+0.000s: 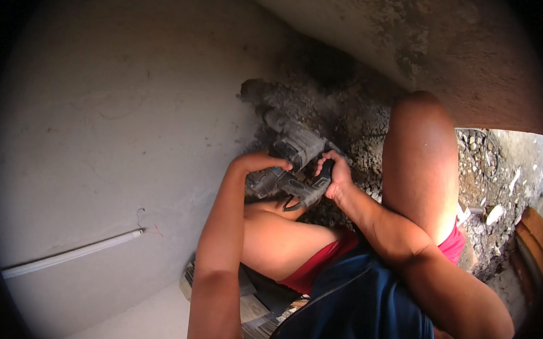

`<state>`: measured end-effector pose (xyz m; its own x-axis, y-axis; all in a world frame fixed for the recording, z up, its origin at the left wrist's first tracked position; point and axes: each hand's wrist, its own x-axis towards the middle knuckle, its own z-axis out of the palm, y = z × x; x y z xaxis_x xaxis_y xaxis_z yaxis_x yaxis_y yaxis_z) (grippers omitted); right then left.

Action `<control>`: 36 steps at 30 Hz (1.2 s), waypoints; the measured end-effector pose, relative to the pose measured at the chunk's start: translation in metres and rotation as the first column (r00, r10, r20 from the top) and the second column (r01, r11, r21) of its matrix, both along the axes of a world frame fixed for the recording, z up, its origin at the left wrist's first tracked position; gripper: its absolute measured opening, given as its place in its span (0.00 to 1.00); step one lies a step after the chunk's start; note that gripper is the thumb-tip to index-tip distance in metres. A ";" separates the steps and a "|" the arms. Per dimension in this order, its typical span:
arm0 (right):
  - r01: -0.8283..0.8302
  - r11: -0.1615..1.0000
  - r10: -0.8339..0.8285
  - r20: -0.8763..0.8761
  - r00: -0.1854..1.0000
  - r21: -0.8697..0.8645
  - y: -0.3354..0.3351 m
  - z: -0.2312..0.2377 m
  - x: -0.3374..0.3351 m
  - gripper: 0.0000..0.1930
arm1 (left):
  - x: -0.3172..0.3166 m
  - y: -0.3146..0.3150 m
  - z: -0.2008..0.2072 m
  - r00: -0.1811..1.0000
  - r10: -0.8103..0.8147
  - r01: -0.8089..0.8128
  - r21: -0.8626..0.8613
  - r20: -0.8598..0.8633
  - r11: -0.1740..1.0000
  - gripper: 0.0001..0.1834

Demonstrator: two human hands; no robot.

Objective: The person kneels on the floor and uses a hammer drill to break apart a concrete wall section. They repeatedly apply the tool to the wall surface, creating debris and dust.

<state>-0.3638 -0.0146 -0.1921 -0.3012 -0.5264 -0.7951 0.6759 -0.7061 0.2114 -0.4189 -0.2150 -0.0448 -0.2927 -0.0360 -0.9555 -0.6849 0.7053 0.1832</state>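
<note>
Left hand [265,162] curled over the grey body of the power drill [292,162], steadying it from above; right hand [335,173] clamped round the black rear handle, set to push and work the trigger. Both hands closed tight on the one tool, held low between the knees with its nose aimed into the broken patch at the foot of the wall [115,116]. Further left, along that plastered wall, a white pipe [73,253] lying near the floor with a thin wire loop just above its end. Beneath the tool, grey rubble [355,128] heaped where wall meets floor. Off to the right, past the raised knee, more loose stones [493,176] scattered over dusty ground.
</note>
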 end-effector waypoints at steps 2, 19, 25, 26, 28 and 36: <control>0.014 1.000 -0.014 -0.027 1.000 0.000 -0.001 0.002 -0.006 0.05 | -0.003 -0.001 0.001 1.000 0.012 -0.012 0.003 -0.021 1.000 0.56; -0.039 0.999 0.039 0.017 0.999 0.014 -0.006 0.005 -0.007 0.03 | 0.004 -0.017 -0.018 1.000 -0.014 0.015 0.042 -0.025 0.999 0.55; -0.003 1.000 0.003 -0.009 1.000 -0.027 -0.006 -0.004 -0.007 0.04 | 0.002 -0.018 -0.022 0.998 -0.047 0.047 -0.019 -0.049 0.999 0.56; -0.002 1.000 0.002 -0.027 1.000 -0.016 -0.007 -0.004 -0.007 0.04 | 0.003 -0.018 -0.022 0.998 -0.041 0.040 -0.008 -0.050 0.999 0.56; 0.003 1.000 -0.003 -0.058 0.998 0.005 -0.008 -0.007 -0.007 0.04 | 0.002 -0.018 -0.023 0.999 -0.029 0.030 0.012 -0.046 0.999 0.57; -0.009 0.998 0.009 -0.008 1.000 -0.060 -0.011 -0.011 -0.005 0.06 | 0.009 -0.025 -0.029 0.996 -0.062 0.059 -0.046 -0.068 0.997 0.53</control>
<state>-0.3684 -0.0255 -0.2034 -0.3021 -0.5761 -0.7595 0.6837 -0.6862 0.2485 -0.4097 -0.2400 -0.0742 -0.3609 -0.0580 -0.9308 -0.6273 0.7537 0.1962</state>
